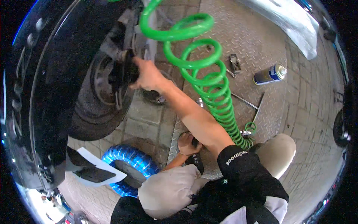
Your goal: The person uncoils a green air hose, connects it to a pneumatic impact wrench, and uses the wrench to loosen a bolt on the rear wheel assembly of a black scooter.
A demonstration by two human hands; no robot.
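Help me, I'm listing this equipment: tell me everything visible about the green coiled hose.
The green coiled hose looks like smooth, shiny plastic. It runs from the top edge, its loops stretched wide there, down to tightly bunched coils beside the right knee, partly over the metal floor plate. A metal fitting shows near its lower end. The left hand and right hand are both off it; whether it brushes the right forearm can't be told.

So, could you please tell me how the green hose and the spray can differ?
The hose is bright green, while the can is mostly dark blue with a pale end. The hose winds in many loops; the can is a straight-sided cylinder. The hose spans much more of the view than the short can. Both show partly against the patterned metal plate.
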